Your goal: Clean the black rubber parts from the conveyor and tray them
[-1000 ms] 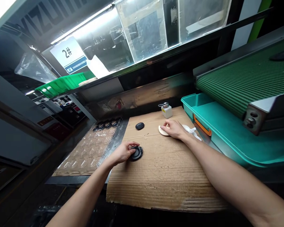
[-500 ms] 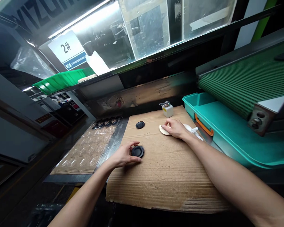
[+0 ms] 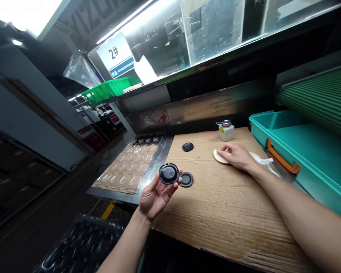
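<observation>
My left hand (image 3: 159,197), palm up, grips a round black plastic cap (image 3: 168,173) by its edges above the cardboard. The cap's face, with a small square mark, is turned toward me. Just behind that hand a second black cap (image 3: 186,179) lies on the cardboard. A third black cap (image 3: 188,146) lies farther back. My right hand (image 3: 235,156) pinches a pale round pad (image 3: 221,157) that rests on the cardboard. Beside its wrist is a crumpled white cloth or tissue (image 3: 263,161), partly hidden by the arm.
Cardboard (image 3: 216,212) covers the worktop. At left, a clear blister tray (image 3: 119,167) has several black caps in its far row. A white pump bottle (image 3: 226,131) stands at the back. A teal bin (image 3: 315,159) sits at right below a green conveyor (image 3: 324,93).
My left hand has lifted a black cap off the cardboard and turned its palm up; another cap lies where it was. My right hand keeps hold of the pad. The view has shifted left.
</observation>
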`<state>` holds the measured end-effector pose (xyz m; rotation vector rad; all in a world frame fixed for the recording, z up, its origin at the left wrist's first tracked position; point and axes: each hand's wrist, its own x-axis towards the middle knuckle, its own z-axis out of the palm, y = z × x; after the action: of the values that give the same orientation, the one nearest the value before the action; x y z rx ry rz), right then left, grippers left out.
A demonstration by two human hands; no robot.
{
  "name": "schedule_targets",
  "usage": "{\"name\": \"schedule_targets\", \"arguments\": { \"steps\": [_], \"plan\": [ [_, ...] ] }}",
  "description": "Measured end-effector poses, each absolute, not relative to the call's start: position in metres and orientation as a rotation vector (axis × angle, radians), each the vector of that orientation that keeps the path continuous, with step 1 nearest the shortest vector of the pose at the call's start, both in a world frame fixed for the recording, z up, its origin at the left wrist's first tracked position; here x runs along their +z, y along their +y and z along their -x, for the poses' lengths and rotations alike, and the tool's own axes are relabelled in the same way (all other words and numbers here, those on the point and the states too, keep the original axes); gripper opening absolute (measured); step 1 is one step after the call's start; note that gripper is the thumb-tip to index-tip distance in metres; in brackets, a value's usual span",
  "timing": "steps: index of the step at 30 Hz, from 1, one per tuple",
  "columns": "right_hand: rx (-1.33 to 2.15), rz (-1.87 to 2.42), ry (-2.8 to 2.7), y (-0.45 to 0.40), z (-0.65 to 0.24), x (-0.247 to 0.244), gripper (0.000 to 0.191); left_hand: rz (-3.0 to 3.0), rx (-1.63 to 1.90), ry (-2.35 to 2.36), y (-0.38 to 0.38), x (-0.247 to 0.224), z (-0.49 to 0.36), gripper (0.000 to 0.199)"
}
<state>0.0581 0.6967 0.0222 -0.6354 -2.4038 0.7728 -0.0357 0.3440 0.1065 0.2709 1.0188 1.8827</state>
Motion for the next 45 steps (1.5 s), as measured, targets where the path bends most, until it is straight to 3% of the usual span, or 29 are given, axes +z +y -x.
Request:
{"name": "schedule_targets", "arguments": {
  "steps": [24,30,36,41,45],
  "plan": [
    [0.783,0.639,-2.399,0.697,-0.06,0.023,0.036,-0.303,1.839,0.939,0.351,0.092,0.029,0.049],
    [0.792,0.639,-2.38,0.694,-0.06,0.025,0.035,-0.577,1.819,1.43,0.374,0.093,0.068,0.055],
    [0.8,0.655,-2.377,0.693,-0.058,0.028,0.031,-1.178,1.393,2.277,0.455,0.098,0.152,0.07],
    [0.823,0.684,-2.385,0.691,-0.058,0.031,0.031,-1.343,0.783,2.511,0.517,0.099,0.181,0.073],
    [0.836,0.702,-2.398,0.69,-0.058,0.034,0.032,-1.363,0.599,2.533,0.542,0.097,0.186,0.065]
  ]
}}
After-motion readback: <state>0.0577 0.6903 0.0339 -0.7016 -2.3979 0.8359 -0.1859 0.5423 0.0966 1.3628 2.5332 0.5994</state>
